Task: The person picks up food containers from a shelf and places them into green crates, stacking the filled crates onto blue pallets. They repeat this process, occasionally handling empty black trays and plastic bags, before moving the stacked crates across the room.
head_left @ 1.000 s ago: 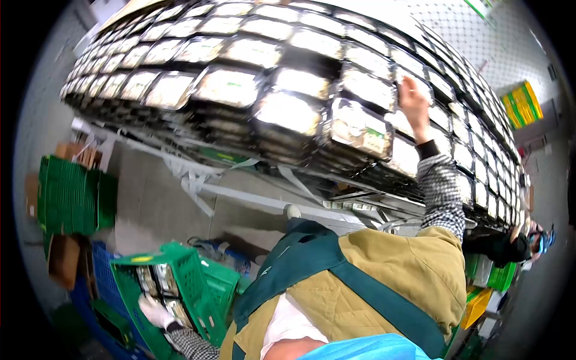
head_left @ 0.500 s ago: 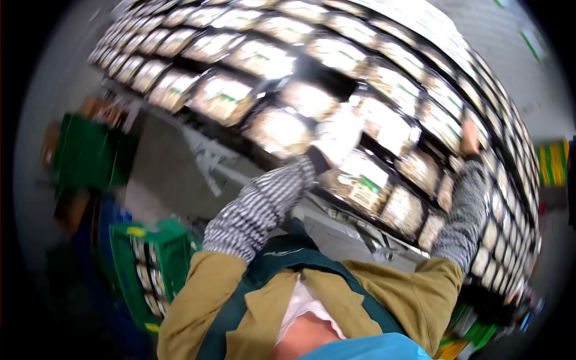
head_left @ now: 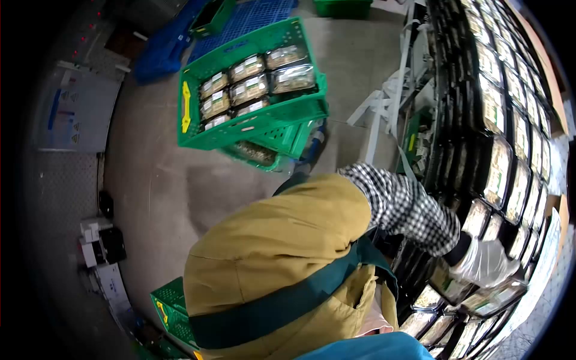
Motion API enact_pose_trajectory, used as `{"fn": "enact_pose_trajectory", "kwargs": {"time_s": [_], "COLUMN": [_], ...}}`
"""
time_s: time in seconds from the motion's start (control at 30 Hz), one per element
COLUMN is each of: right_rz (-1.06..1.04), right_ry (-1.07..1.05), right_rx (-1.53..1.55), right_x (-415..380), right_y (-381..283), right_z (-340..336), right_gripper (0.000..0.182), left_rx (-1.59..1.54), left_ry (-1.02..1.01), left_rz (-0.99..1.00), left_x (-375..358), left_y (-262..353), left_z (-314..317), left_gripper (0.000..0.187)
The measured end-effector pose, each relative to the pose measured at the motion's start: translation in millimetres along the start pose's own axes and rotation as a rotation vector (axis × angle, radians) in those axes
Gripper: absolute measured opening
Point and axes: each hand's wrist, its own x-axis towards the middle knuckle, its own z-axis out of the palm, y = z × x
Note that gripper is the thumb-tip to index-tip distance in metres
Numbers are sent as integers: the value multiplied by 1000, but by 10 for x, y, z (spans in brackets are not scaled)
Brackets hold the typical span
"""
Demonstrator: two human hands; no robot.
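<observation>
My left hand (head_left: 485, 264), in a clear plastic glove, reaches over the stacked packs at the right. Its fingers are bent over a black food tray (head_left: 495, 298) with clear film and a label, which sits tilted among the others; its contents are too small to name. More packs (head_left: 497, 171) of the same kind, with pale contents, stand in tight rows around the hand. My right hand is out of view, hidden beyond my body.
A green crate (head_left: 252, 129) with several similar packs stands on another green crate (head_left: 294, 141) at the upper middle. Loose white strapping (head_left: 384, 108) hangs beside the stack. A blue pallet (head_left: 246, 24) lies behind, and another green crate (head_left: 174, 312) is at lower left.
My view has swung left, so the stack is now at the right and the filled crate is near the middle. My right hand has left the view. The left hand is still at the packs.
</observation>
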Motion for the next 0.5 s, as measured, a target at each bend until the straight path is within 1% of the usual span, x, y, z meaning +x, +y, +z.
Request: {"fn": "enact_pose_trajectory", "kwargs": {"time_s": [0.07, 0.1, 0.13, 0.17, 0.2, 0.23, 0.27, 0.3, 0.33, 0.4, 0.43, 0.47, 0.5], "right_rz": [-102, -151, -190, -210, -215, -204, -156, -107, -30, 146, 163, 56, -355], "right_ry": [-41, -35, 5, 88, 192, 307, 423, 512, 597, 558, 433, 234, 78], "right_rx": [-75, -112, -160, -217, -276, -350, -428, -516, -609, -770, -839, -932, -1080], "right_x": [79, 108, 152, 200, 283, 462, 566, 738, 744, 1012, 1177, 1278, 1319], "right_y": [-146, -189, -173, -127, -28, 84, 331, 567, 755, 1429, 1869, 2357, 2655], "right_z": [264, 327, 289, 171, 6, -203, -532, -846, -1208, -1781, -2103, -2398, -2593], "right_gripper": [60, 59, 58, 57, 56, 55, 54, 54, 53, 52, 51, 51, 57], "left_rx": [-738, -589, -192, 206, 377, 487, 627, 821, 795, 889, 947, 1066, 1181], "left_ry": [235, 310, 342, 315, 315, 313, 275, 284, 340, 379, 397, 376, 347], "left_rz": [290, 128, -185, -514, -709, -812, -965, -1001, -1005, -1020, -1037, -1121, -1208], "left_x": [-104, -325, -668, -1001, -1234, -1372, -1591, -1684, -1889, -2066, -2184, -2211, -2236], "left_y": [-171, -196, -97, -65, -92, -147, -166, -85, 88, 257, 374, 440, 517], "left_z": [-676, -1160, -1684, -2190, -2514, -2767, -2977, -3182, -3482, -3787, -3965, -4047, -4133], "left_gripper": [20, 20, 20, 20, 21, 22, 24, 26, 28, 32, 34, 35, 36]}}
